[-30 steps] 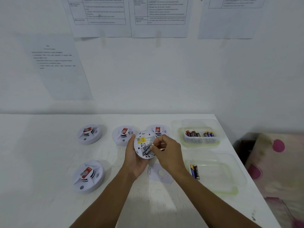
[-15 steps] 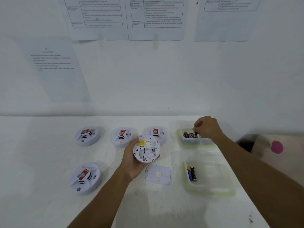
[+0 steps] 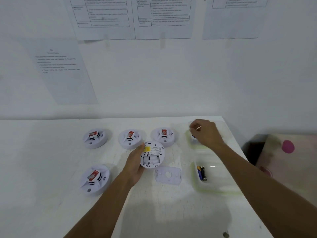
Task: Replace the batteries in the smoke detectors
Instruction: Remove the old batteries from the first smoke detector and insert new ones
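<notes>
Opened detector [image 3: 152, 154], just beyond the loose back plate [image 3: 168, 174], is facing back-up, yellow label far, empty bay near. L hand [image 3: 135, 162] is gripping its left rim, fingers curled round. R hand [image 3: 205, 133], well beyond-right of the plate, is curling over the battery tray [image 3: 192, 146], can't tell if pinching anything; vs 1 s ago it's left the detector, bay now emptied.

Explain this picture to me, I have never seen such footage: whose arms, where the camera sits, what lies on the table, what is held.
No machine here: a person's two bare arms, filmed by one wide camera worn on the head, looking down at a white table. The left hand grips an opened smoke detector, back up, its battery bay empty. The right hand reaches into the far clear box; whether it holds anything is hidden. Around lie four closed detectors, a loose cover plate, and a near tray with two batteries.
</notes>
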`<act>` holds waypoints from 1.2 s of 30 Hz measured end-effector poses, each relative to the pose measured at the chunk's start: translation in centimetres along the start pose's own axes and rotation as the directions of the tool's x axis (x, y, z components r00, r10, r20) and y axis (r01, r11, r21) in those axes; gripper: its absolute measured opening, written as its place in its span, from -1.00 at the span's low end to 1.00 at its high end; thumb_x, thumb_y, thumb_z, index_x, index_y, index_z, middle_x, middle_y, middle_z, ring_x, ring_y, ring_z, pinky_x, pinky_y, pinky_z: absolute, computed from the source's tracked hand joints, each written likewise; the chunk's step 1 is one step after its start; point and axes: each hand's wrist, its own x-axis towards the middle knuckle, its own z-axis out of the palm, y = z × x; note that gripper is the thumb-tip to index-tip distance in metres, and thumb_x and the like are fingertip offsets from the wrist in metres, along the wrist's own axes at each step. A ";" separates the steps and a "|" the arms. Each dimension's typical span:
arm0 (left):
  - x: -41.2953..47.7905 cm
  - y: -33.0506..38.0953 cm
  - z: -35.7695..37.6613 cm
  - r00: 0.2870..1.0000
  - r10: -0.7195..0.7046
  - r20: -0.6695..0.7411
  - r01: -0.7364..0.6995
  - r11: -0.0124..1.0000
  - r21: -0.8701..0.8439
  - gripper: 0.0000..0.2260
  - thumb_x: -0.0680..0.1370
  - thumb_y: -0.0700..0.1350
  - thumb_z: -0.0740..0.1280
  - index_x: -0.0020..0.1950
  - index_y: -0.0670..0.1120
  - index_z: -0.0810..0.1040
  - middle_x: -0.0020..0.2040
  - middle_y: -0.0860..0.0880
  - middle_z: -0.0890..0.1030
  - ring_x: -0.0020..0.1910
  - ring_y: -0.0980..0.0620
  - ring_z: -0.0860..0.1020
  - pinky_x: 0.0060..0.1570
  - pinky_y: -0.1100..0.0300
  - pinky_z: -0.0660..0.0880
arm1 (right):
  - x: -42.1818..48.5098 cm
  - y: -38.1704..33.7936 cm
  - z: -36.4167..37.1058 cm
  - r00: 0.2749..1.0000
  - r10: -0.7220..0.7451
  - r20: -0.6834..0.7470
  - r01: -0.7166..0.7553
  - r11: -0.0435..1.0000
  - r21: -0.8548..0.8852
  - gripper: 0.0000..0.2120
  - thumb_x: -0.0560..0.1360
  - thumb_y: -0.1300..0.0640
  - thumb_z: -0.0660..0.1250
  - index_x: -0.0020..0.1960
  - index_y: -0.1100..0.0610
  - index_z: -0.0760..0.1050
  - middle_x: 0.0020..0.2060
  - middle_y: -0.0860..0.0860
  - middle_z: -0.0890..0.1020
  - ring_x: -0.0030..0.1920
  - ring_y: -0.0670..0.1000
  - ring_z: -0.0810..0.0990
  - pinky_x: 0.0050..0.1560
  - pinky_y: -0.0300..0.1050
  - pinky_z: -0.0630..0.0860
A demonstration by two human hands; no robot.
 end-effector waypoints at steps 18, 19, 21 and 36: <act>-3.4 -2.4 -5.0 0.890 0.447 0.085 -0.357 0.570 0.740 -0.76 0.62 -0.12 0.28 0.28 -0.08 0.56 0.18 -0.02 0.63 0.13 0.01 0.59 0.11 0.04 0.57 | -12.7 -5.0 9.8 0.981 0.138 0.135 -0.169 0.951 0.257 -0.88 0.47 0.12 0.43 -0.01 0.12 0.63 -0.16 0.02 0.71 -0.31 -0.06 0.66 -0.20 -0.13 0.61; -3.5 -2.7 -5.1 0.872 0.483 0.080 -0.368 0.540 0.757 -0.74 0.61 -0.10 0.30 0.29 -0.10 0.55 0.19 -0.03 0.63 0.13 0.00 0.59 0.13 0.02 0.56 | -13.0 -5.0 10.0 0.987 0.106 0.122 -0.132 0.965 0.226 -0.87 0.48 0.11 0.42 0.00 0.11 0.64 -0.16 0.00 0.71 -0.29 -0.08 0.65 -0.20 -0.17 0.59; -4.0 -3.2 -5.2 0.844 0.533 0.067 -0.371 0.488 0.790 -0.68 0.61 -0.02 0.29 0.32 -0.12 0.55 0.20 -0.04 0.64 0.14 0.01 0.59 0.15 0.00 0.55 | -13.6 -5.0 10.3 0.996 0.038 0.078 -0.049 0.988 0.145 -0.87 0.50 0.08 0.38 0.00 0.09 0.65 -0.15 -0.04 0.69 -0.24 -0.12 0.62 -0.16 -0.22 0.55; -5.8 -3.0 -6.2 0.889 0.411 0.201 -0.416 0.543 0.730 -0.26 0.35 -0.04 0.60 0.46 -0.01 0.35 0.25 0.14 0.49 0.18 0.17 0.51 0.05 0.35 0.54 | -17.3 -2.3 12.0 0.973 -0.215 -0.084 0.197 0.963 -0.183 -0.63 0.52 0.01 0.15 0.23 0.03 0.57 0.15 -0.06 0.60 0.21 0.01 0.47 0.12 -0.13 0.35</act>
